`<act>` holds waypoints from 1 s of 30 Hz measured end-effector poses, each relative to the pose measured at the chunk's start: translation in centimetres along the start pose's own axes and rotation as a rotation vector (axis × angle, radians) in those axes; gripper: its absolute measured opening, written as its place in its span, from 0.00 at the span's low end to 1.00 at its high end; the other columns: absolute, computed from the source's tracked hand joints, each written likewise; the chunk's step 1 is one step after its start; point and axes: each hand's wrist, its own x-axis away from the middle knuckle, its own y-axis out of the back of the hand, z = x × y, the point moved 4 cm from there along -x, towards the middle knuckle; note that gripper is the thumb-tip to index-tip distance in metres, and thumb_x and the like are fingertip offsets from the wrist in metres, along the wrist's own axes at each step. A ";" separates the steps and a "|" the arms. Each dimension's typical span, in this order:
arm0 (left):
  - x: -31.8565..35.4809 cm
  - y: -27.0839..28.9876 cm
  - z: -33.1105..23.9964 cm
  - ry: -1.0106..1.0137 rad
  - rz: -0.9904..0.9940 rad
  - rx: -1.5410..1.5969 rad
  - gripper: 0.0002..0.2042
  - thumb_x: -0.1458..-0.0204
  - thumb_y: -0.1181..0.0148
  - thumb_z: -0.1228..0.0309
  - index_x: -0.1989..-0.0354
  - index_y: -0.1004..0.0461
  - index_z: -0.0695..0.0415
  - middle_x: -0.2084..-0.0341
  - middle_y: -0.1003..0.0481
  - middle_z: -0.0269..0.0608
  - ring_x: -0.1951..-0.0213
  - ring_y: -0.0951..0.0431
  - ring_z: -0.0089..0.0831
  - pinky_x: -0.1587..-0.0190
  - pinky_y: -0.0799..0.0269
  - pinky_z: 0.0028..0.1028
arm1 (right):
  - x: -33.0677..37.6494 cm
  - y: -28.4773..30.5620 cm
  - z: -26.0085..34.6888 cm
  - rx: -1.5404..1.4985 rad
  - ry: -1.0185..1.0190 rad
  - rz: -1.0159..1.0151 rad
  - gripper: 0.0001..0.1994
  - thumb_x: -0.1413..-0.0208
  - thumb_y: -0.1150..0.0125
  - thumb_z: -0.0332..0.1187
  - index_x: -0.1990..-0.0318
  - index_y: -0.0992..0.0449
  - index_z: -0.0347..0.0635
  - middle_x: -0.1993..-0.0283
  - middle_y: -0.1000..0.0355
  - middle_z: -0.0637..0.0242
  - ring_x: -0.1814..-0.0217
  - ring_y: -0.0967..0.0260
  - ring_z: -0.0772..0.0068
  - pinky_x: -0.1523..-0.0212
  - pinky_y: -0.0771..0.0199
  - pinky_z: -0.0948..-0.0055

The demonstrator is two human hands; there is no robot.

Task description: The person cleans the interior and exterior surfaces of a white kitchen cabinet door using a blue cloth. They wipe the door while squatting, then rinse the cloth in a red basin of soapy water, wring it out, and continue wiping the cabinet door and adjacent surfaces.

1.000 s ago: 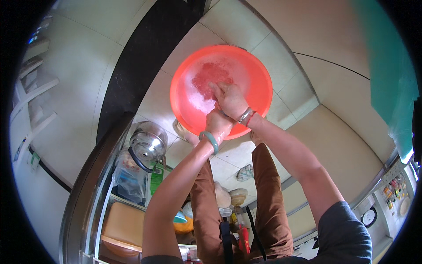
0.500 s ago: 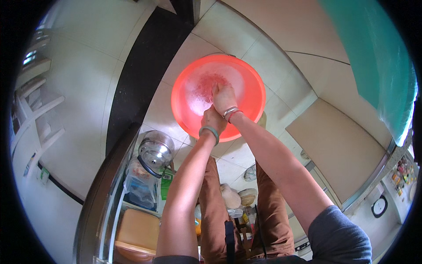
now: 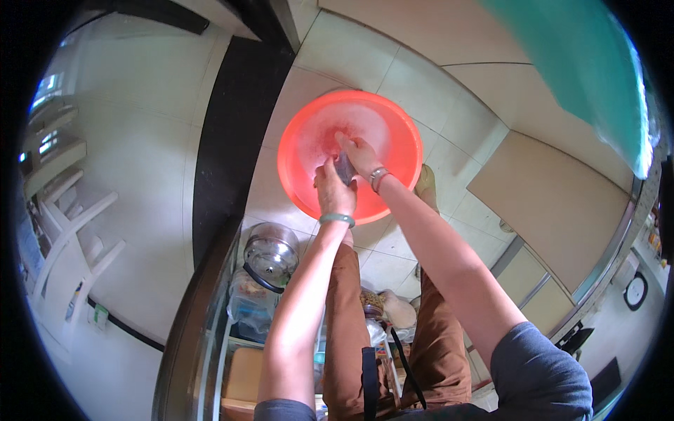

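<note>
A large orange-red plastic basin [image 3: 408, 151] stands on the tiled floor with foamy, sudsy water [image 3: 319, 133] in it. Over its near half, my two hands meet at a small dark grey piece of what looks like wet cloth [image 3: 345, 170]. My left hand [image 3: 335, 191], with a green bangle at the wrist, is closed on its left side. From the right, my right hand [image 3: 363, 156], wearing a silver bangle and a red band, grips its upper side. Part of the cloth is hidden by my fingers.
A clear glass-like kettle [image 3: 271, 251] with a black handle stands left of my legs, beside plastic bags [image 3: 251, 300]. A brown-framed door edge [image 3: 200, 295] rises at the left. A beige cabinet panel [image 3: 551, 203] and green sheet [image 3: 583, 77] are at right.
My hands, earlier pressed together with the right fist over the left, have moved apart a little. The dark grey cloth now shows between them. The whole view has shifted slightly.
</note>
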 end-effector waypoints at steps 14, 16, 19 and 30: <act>12.6 9.5 -16.3 0.239 0.525 1.374 0.13 0.38 0.48 0.67 0.53 0.28 0.65 0.55 0.26 0.41 0.49 0.29 0.28 0.44 0.35 0.29 | 22.0 16.9 0.1 -0.802 0.382 0.122 0.30 0.50 0.28 0.33 0.40 0.32 0.36 0.44 0.29 0.62 0.42 0.33 0.71 0.39 0.34 0.71; 15.6 9.3 -20.3 0.220 0.505 1.364 0.12 0.37 0.48 0.66 0.54 0.28 0.63 0.56 0.25 0.39 0.52 0.28 0.26 0.47 0.33 0.28 | 24.7 20.2 -1.9 -0.797 0.366 0.108 0.29 0.49 0.29 0.33 0.40 0.31 0.36 0.43 0.30 0.62 0.42 0.32 0.70 0.39 0.35 0.71; 19.6 7.4 -25.2 0.066 0.455 1.234 0.12 0.37 0.47 0.66 0.53 0.28 0.62 0.58 0.25 0.37 0.56 0.27 0.23 0.50 0.31 0.25 | 28.4 25.3 -5.8 -0.680 0.376 0.091 0.15 0.47 0.32 0.33 0.54 0.27 0.39 0.43 0.31 0.62 0.45 0.33 0.74 0.40 0.35 0.71; 36.8 1.3 -42.9 -0.597 0.784 0.512 0.12 0.48 0.35 0.75 0.55 0.21 0.61 0.55 0.28 0.38 0.51 0.29 0.27 0.47 0.33 0.27 | 46.9 44.5 -17.3 -1.078 0.701 -0.309 0.26 0.53 0.28 0.25 0.50 0.37 0.44 0.51 0.31 0.65 0.48 0.33 0.75 0.48 0.31 0.74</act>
